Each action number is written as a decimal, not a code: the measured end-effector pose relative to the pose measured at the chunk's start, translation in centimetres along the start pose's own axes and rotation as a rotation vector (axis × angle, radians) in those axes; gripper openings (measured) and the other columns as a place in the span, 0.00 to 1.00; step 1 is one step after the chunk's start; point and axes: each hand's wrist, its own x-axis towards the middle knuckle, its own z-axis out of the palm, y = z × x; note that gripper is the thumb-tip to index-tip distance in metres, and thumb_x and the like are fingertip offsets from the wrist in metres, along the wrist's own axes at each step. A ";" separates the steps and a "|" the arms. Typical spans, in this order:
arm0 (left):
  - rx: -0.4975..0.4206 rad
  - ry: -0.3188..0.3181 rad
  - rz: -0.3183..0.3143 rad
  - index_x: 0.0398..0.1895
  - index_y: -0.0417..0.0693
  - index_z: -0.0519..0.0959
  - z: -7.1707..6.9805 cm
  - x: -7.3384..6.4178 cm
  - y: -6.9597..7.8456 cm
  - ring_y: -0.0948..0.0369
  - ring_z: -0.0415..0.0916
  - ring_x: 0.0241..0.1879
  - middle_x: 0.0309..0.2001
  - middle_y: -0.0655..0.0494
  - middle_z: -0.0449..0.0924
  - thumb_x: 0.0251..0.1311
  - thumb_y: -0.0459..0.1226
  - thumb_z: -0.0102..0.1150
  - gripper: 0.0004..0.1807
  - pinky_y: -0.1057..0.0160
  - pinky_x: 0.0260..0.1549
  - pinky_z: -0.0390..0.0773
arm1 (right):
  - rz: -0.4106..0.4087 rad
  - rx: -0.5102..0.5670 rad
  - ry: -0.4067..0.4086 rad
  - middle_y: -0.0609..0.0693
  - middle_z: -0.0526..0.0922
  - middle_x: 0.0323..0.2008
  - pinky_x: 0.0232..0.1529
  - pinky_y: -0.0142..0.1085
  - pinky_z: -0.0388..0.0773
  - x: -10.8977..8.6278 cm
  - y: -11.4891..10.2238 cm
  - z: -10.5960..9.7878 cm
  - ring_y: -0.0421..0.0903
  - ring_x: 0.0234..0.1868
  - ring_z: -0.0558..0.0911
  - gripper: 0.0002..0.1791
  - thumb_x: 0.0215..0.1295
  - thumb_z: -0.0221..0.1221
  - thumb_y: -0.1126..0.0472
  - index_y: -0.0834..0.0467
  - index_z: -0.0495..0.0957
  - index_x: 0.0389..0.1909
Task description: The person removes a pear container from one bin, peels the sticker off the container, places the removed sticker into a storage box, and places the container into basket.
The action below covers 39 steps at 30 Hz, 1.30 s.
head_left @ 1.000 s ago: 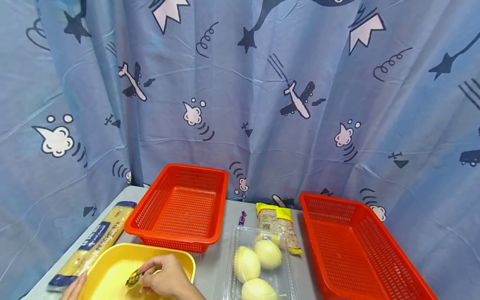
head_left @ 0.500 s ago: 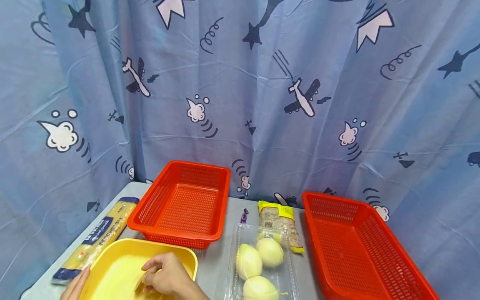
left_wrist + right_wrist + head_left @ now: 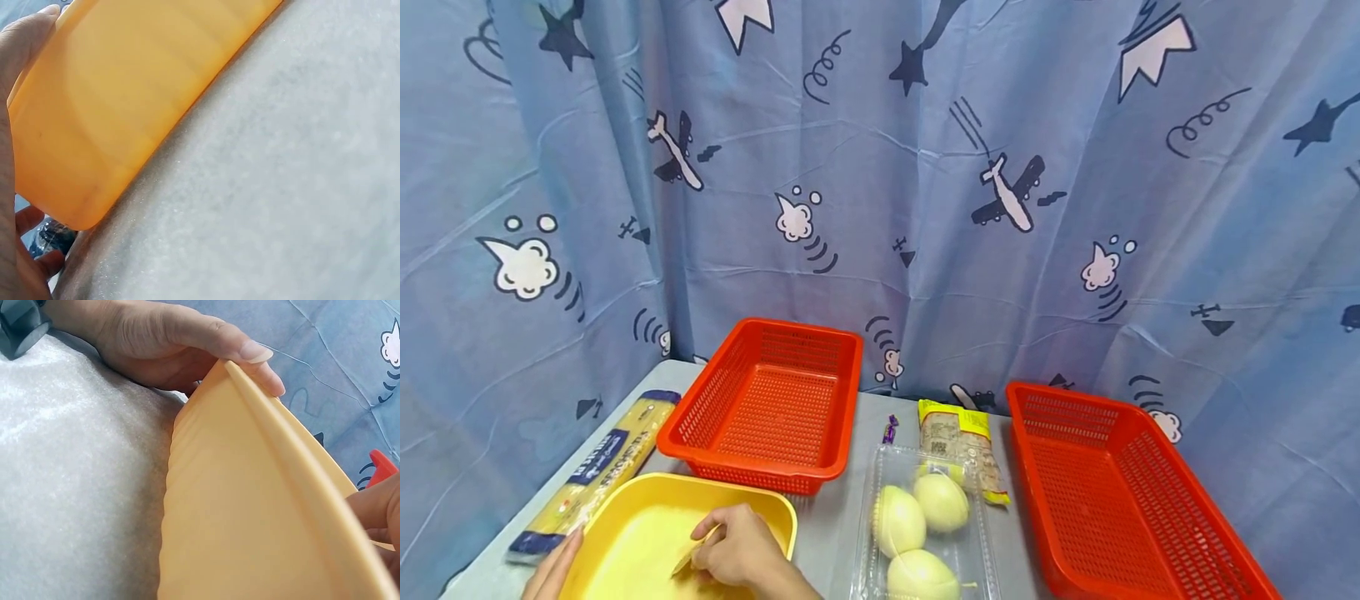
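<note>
Pinched a small flat yellowish piece [image 3: 682, 564] in the bent fingers of the right hand [image 3: 739, 543], low inside the yellow basin [image 3: 643, 529]; saw it almost edge-on, too narrow to identify. Gripped the basin's left side with the left hand [image 3: 555, 568], thumb on the rim, fingers curled round the outside.

Judged the handling in the basin to be under way rather than finished: had the piece in hand, had not yet let go. Could not tell a lifting-out from a setting-down.

Found a long packet [image 3: 597, 471] with blue ends just left of the basin, close to the left hand; could not settle contact. Counted, beyond the basin, one red basket [image 3: 786, 408]; to the right, one clear plastic box [image 3: 861, 546] around three pale yellow rounds [image 3: 898, 522]. Saw one purple-wrapped sweet [image 3: 890, 430] and one yellow-topped bag [image 3: 953, 433] at the box's far end, then another red basket [image 3: 1075, 492] farther right.

Counted two hands, one piece, one basin, two baskets, one packet, one box, one sweet and one bag on the grey table [image 3: 820, 533], before one blue patterned curtain [image 3: 850, 167]. Judged box, sweet and bag not yet taken up, being well apart from both hands.
</note>
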 end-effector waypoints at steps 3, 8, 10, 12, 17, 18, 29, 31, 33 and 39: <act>-0.008 -0.007 0.008 0.73 0.38 0.57 0.0 0.2 0.0 0.70 0.51 0.67 0.72 0.66 0.53 0.44 0.24 0.62 0.47 0.78 0.61 0.49 | 0.000 -0.039 0.016 0.46 0.75 0.12 0.16 0.31 0.72 0.0 0.0 0.0 0.42 0.12 0.75 0.13 0.44 0.67 0.74 0.51 0.81 0.23; -0.020 -0.004 0.026 0.73 0.37 0.57 0.0 0.5 -0.1 0.71 0.51 0.67 0.71 0.67 0.53 0.49 0.27 0.61 0.44 0.78 0.61 0.48 | 0.016 -0.062 0.014 0.45 0.73 0.08 0.16 0.31 0.69 -0.1 -0.1 -0.1 0.41 0.11 0.73 0.13 0.44 0.67 0.73 0.51 0.80 0.23; -0.012 -0.004 0.012 0.74 0.42 0.56 0.1 0.4 0.0 0.72 0.50 0.67 0.71 0.69 0.53 0.47 0.26 0.61 0.46 0.79 0.60 0.47 | 0.022 -0.058 0.006 0.45 0.73 0.08 0.17 0.31 0.70 -0.1 -0.1 -0.1 0.41 0.11 0.73 0.13 0.45 0.68 0.72 0.51 0.80 0.23; -0.003 -0.006 0.001 0.75 0.49 0.56 0.1 0.4 0.0 0.73 0.50 0.66 0.71 0.71 0.52 0.46 0.26 0.60 0.48 0.79 0.60 0.47 | 0.025 -0.064 -0.001 0.46 0.73 0.08 0.17 0.31 0.70 -0.2 -0.1 -0.1 0.42 0.11 0.73 0.12 0.45 0.68 0.72 0.51 0.80 0.23; -0.010 0.004 0.040 0.75 0.52 0.56 0.2 0.6 -0.4 0.74 0.50 0.66 0.71 0.73 0.52 0.50 0.28 0.60 0.46 0.79 0.60 0.48 | 0.024 -0.105 0.000 0.45 0.72 0.06 0.17 0.30 0.67 -0.3 0.0 -0.1 0.41 0.09 0.71 0.12 0.46 0.69 0.69 0.49 0.79 0.23; -0.009 0.004 0.046 0.75 0.51 0.56 0.2 0.6 -0.5 0.73 0.50 0.66 0.71 0.73 0.52 0.50 0.28 0.60 0.46 0.79 0.60 0.48 | 0.023 -0.110 0.001 0.45 0.72 0.06 0.17 0.30 0.66 -0.3 -0.1 -0.1 0.41 0.09 0.71 0.12 0.46 0.69 0.68 0.49 0.79 0.23; 0.001 -0.005 -0.032 0.75 0.48 0.55 0.1 0.3 0.5 0.73 0.50 0.66 0.71 0.72 0.52 0.44 0.23 0.61 0.50 0.80 0.59 0.47 | 0.004 0.047 -0.043 0.45 0.69 0.06 0.13 0.29 0.56 -0.3 -0.2 -0.3 0.39 0.08 0.63 0.11 0.48 0.68 0.69 0.48 0.81 0.24; 0.002 -0.007 -0.052 0.75 0.44 0.56 0.1 0.3 0.8 0.73 0.49 0.66 0.71 0.72 0.52 0.44 0.23 0.60 0.49 0.80 0.60 0.47 | -0.007 0.076 -0.055 0.44 0.67 0.06 0.12 0.29 0.55 -0.4 -0.2 -0.5 0.39 0.08 0.62 0.11 0.48 0.68 0.69 0.48 0.82 0.24; -0.003 -0.003 -0.052 0.74 0.40 0.56 0.1 0.3 0.9 0.72 0.50 0.67 0.71 0.71 0.53 0.44 0.23 0.60 0.48 0.79 0.60 0.47 | -0.025 0.107 -0.068 0.44 0.66 0.06 0.12 0.29 0.55 -0.5 -0.3 -0.8 0.38 0.09 0.61 0.10 0.49 0.68 0.68 0.49 0.83 0.25; -0.004 0.004 -0.045 0.73 0.38 0.57 0.1 0.3 0.8 0.72 0.50 0.66 0.71 0.71 0.53 0.43 0.23 0.61 0.47 0.78 0.60 0.47 | -0.091 0.226 -0.071 0.44 0.65 0.08 0.12 0.27 0.54 -1.1 -1.1 -1.6 0.37 0.10 0.62 0.10 0.50 0.67 0.69 0.50 0.84 0.26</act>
